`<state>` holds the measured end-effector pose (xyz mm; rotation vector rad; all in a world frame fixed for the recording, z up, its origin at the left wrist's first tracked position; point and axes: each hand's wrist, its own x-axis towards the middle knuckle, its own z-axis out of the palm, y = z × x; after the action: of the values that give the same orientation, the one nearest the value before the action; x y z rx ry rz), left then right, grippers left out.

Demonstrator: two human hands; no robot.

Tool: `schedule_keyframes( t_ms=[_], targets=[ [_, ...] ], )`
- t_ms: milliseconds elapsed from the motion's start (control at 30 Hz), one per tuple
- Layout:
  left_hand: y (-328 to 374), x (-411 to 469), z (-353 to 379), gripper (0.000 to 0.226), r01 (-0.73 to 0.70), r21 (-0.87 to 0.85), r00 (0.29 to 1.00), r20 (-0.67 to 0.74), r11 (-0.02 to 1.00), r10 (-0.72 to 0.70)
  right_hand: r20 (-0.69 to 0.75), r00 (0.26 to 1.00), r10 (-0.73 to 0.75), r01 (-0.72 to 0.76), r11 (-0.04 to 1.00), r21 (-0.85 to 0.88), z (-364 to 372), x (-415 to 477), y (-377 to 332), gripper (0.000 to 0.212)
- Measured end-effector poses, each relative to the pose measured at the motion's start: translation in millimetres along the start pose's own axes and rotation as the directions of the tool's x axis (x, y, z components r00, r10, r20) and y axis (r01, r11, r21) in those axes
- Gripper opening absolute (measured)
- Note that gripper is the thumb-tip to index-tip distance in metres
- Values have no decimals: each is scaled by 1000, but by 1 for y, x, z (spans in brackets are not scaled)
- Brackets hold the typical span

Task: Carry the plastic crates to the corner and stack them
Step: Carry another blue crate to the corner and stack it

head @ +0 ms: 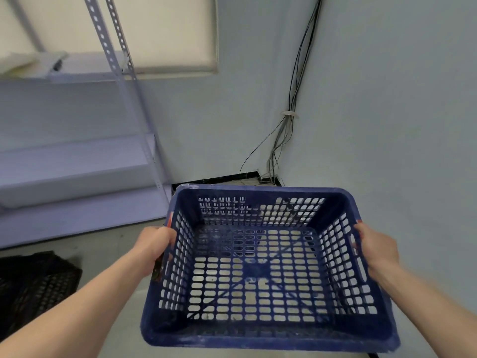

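Head view: left hand (154,244) and right hand (377,248) grip the blue crate (258,342) by its rims, fingers curled under, mostly hidden.

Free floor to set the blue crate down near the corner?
Bare floor runs between the shelving rack, the black crate and the blue crate; more shows through its mesh. The corner itself is tight: cables drop to the floor there. Left hand and right hand grip its sides.
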<state>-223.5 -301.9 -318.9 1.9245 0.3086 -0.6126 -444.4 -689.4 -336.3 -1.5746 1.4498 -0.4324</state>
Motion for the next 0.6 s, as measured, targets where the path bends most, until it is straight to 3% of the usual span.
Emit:
schedule_keyframes(
  t_ms=[267, 367, 600],
  targets=[
    [5, 49, -23, 19, 32, 4, 999, 26, 999, -32, 31, 996, -84, 84, 996, -25, 48, 10, -35, 52],
    [12, 78, -36, 19, 48, -13, 998, 40, 999, -47, 51, 992, -120, 122, 992, -41, 75, 8, -51, 39],
    [32, 147, -66, 21, 82, -13, 993, 84, 997, -81, 35, 995, -90, 92, 994, -61, 139, 14, -87, 39]
  ],
)
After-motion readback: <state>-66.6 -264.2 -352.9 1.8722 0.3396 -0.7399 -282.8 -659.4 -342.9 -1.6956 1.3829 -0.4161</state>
